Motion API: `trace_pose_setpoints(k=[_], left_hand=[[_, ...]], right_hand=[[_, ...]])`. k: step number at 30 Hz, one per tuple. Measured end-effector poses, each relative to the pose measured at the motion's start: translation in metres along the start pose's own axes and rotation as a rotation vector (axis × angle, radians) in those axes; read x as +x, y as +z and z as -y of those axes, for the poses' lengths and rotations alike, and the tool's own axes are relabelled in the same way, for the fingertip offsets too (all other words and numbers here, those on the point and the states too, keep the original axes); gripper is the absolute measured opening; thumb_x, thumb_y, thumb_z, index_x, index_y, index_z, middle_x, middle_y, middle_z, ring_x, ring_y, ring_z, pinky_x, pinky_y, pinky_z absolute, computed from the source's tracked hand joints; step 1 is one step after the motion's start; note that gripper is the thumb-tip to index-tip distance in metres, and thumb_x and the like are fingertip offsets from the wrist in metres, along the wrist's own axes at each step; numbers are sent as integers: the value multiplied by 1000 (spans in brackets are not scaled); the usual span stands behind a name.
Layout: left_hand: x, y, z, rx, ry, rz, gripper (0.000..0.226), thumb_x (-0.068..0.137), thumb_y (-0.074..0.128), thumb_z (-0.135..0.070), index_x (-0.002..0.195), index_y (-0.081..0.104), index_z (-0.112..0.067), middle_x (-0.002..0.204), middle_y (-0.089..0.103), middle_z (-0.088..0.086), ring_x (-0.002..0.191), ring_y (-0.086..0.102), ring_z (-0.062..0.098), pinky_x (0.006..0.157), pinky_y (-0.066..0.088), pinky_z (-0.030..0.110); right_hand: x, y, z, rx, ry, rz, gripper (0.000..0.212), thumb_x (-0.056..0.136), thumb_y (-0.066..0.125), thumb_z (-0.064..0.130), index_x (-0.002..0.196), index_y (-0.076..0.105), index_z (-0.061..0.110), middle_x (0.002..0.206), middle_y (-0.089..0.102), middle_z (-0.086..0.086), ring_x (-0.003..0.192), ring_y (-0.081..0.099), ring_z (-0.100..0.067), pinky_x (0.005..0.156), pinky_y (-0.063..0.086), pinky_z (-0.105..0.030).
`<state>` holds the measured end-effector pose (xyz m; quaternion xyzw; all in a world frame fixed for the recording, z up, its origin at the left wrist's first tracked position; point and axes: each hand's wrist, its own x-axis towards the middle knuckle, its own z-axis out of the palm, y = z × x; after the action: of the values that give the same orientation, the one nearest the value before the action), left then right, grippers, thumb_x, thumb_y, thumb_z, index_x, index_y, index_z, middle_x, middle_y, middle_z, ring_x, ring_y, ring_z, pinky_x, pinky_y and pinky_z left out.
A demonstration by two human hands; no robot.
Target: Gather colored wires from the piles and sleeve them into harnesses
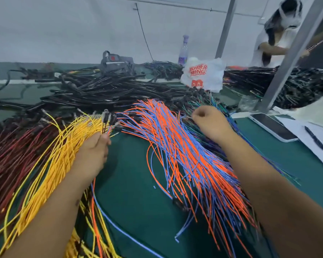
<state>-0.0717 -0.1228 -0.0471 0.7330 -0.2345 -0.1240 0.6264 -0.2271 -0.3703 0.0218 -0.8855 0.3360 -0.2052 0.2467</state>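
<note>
Piles of wires lie fanned on a green table (pixel 134 174): dark red wires (pixel 11 146) at the left, yellow wires (pixel 50 155) beside them, mixed orange and blue wires (pixel 185 149) in the middle, and green and purple wires (pixel 218 107) at the right. My left hand (pixel 93 151) pinches a small bunch of gathered wires (pixel 104 125) with their terminal ends pointing up, above the yellow pile. My right hand (pixel 207 120) reaches over the orange and blue pile, fingers curled at the green and purple wires; whether it holds a wire is hidden.
A heap of black sleeved harnesses (pixel 108 92) fills the back of the table. A white plastic bag (pixel 203 75) and a bottle (pixel 184 51) stand behind it. A phone (pixel 274 127) and pen (pixel 315 138) lie at the right. Another person (pixel 280 38) works beyond a metal post (pixel 287 58).
</note>
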Motion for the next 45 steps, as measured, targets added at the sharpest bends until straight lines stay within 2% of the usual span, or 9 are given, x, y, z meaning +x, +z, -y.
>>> trace_pose_setpoints(k=[3,9,19,23,31,35,38,42,45], left_hand=[[0,1,-1,21,15,0,31,104,32,-27,78,44,-15,60,25,1,37,22,5,35,18,14],[-2,-1,0,35,13,8,33,104,32,-30,77,44,-16,59,26,-1,41,21,6,39,17,16],[-4,-2,1,46,28,-4,34,104,32,-31,78,46,-15,58,29,-3,42,23,7,41,18,19],[-2,-4,5,50,43,-1,34,104,32,-32,78,47,-16,55,29,-6,43,24,8,42,19,21],[-2,-1,9,66,94,-16,33,104,32,-31,79,46,-15,55,27,-5,43,23,7,45,19,23],[-1,1,10,61,91,-31,34,104,32,-32,78,46,-14,53,28,-8,42,24,6,43,19,22],[-1,0,10,65,88,-37,34,104,33,-32,79,47,-14,54,29,-8,43,25,6,45,20,23],[-1,0,10,61,77,-43,35,103,33,-34,78,47,-15,53,30,-10,44,25,7,46,21,24],[-1,-1,10,69,76,-45,36,103,33,-36,78,47,-15,52,30,-11,44,26,6,46,21,25]], right_hand=[[3,4,-33,-129,116,161,32,90,66,33,100,68,3,100,69,-20,95,63,-36,86,51,-43],[-12,30,-52,-120,61,-50,19,91,67,33,81,60,18,74,62,-4,72,59,-27,71,52,-45],[1,0,-44,-24,64,144,29,98,55,15,72,44,7,43,48,7,44,42,-9,48,33,-23],[9,-18,-43,320,101,38,31,97,56,16,69,46,7,56,38,-8,49,34,-17,54,38,-24],[25,-41,-52,652,172,-562,24,101,42,12,79,49,19,73,51,-3,48,44,-16,42,38,-22],[24,-55,-39,905,97,-665,23,100,41,11,79,47,19,75,55,-3,45,41,-12,38,34,-19],[22,-58,-29,912,100,-357,13,100,43,14,91,52,13,72,62,-4,37,47,-10,37,30,-20],[13,-37,-28,353,145,381,27,97,54,37,101,58,11,79,68,-8,52,57,-16,47,37,-22],[8,-21,-30,57,30,576,24,93,64,26,90,62,3,61,63,-2,48,53,-11,44,36,-20]])
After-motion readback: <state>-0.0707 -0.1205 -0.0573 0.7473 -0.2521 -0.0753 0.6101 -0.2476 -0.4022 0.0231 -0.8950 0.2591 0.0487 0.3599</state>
